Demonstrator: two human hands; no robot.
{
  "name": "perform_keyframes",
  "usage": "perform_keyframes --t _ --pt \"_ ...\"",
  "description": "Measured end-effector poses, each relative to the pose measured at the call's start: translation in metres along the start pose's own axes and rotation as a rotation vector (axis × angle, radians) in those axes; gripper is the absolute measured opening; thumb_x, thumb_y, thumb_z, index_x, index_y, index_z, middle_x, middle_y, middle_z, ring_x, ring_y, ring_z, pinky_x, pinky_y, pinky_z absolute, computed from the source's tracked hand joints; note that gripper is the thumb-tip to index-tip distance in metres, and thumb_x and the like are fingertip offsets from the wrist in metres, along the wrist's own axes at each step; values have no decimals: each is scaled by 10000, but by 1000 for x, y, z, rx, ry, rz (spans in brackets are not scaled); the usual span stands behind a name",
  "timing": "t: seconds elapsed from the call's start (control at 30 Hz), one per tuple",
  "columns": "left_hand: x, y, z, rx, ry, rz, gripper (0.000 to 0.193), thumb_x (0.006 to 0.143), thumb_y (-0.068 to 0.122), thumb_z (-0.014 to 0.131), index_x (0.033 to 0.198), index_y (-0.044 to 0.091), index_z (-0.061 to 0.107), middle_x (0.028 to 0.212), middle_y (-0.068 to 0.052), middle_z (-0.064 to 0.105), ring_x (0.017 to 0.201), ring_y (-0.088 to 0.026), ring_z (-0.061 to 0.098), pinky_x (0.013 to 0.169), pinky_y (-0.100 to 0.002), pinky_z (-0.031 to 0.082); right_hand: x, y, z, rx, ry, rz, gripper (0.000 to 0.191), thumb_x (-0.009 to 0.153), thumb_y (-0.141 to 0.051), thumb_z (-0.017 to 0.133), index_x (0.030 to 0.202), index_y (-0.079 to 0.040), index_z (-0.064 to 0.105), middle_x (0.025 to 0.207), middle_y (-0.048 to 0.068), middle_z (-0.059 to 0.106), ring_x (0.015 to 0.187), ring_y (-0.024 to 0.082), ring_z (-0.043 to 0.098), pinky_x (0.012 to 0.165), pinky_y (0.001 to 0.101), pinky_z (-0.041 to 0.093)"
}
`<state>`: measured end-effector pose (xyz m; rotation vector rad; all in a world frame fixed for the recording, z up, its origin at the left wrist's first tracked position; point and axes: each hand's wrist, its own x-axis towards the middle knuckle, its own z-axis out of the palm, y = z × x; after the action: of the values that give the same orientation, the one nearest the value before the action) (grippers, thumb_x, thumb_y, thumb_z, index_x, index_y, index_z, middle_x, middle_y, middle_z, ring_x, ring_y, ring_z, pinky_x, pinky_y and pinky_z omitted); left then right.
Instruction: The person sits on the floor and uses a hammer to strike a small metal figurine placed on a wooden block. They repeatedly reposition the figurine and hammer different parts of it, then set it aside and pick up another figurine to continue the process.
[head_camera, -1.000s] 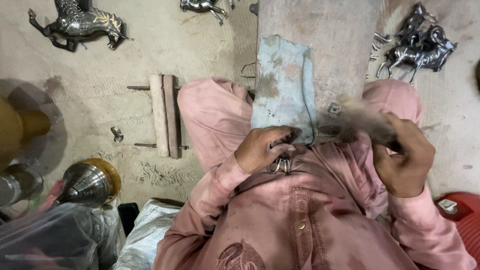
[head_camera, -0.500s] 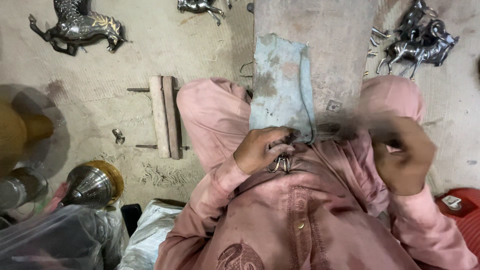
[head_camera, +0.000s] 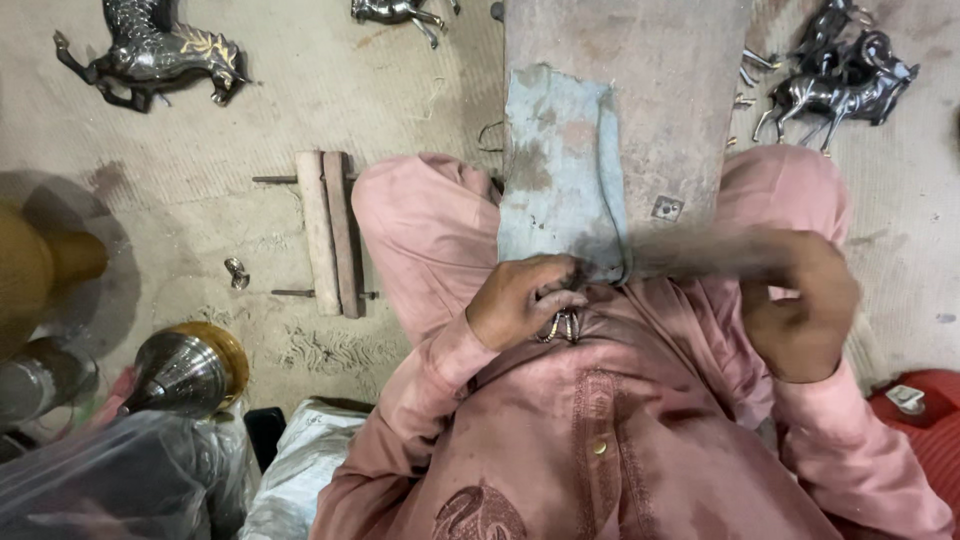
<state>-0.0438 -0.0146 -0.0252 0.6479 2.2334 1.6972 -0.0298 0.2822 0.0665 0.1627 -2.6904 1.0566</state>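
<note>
I look down at my lap in pink clothes. My left hand (head_camera: 520, 298) grips a small curved metal piece (head_camera: 560, 325) against the near end of a grey plank (head_camera: 640, 90) covered by a worn blue cloth (head_camera: 560, 170). My right hand (head_camera: 800, 300) is closed on a long tool (head_camera: 690, 255), blurred by motion, whose tip lies at the metal piece by my left fingers.
Dark metal horse figures lie on the ground: one far left (head_camera: 150, 55), one at the top (head_camera: 395, 10), a pair at the top right (head_camera: 840, 75). A wooden clamp (head_camera: 328, 232), a shiny metal vase (head_camera: 185, 370), plastic bags (head_camera: 110, 480) and a red object (head_camera: 920, 420) surround me.
The tool in my right hand strokes back and forth across the metal piece; its blur has shifted. My left hand stays in place holding the piece.
</note>
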Motion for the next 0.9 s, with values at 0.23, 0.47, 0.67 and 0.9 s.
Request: perform_keyframes --t 0.23,0.47,0.67,0.9 --pt "2 11 -2 -67 63 56 331 903 130 795 1161 -21 654 1144 -187 717 964 -283 763 811 -332 635 -5 15 -4 -6 -39 -95 367 826 131 663 1173 11 664 1025 168 675 892 322 671 790 370 526" --pt "-1 17 -6 -71 -11 37 249 932 126 771 1134 9 683 1050 -145 728 908 -253 754 783 -325 627 -6 18 -3 -89 125 -282 375 846 149 696 1205 69 621 1084 211 674 891 360 675 788 392 530" --pt "4 18 4 -200 168 -92 204 979 59 753 1147 54 637 1068 -108 757 817 -160 748 673 -262 612 -10 25 -17 -69 180 -245 318 935 62 718 1227 -39 644 1025 143 687 863 292 654 741 370 500" --pt "15 37 3 45 152 -84 356 891 32 783 1215 7 637 1056 -160 705 859 -246 721 756 -321 584 -3 31 -8 -336 -202 -127 472 741 88 754 1197 -15 686 877 169 675 780 346 660 687 424 519"
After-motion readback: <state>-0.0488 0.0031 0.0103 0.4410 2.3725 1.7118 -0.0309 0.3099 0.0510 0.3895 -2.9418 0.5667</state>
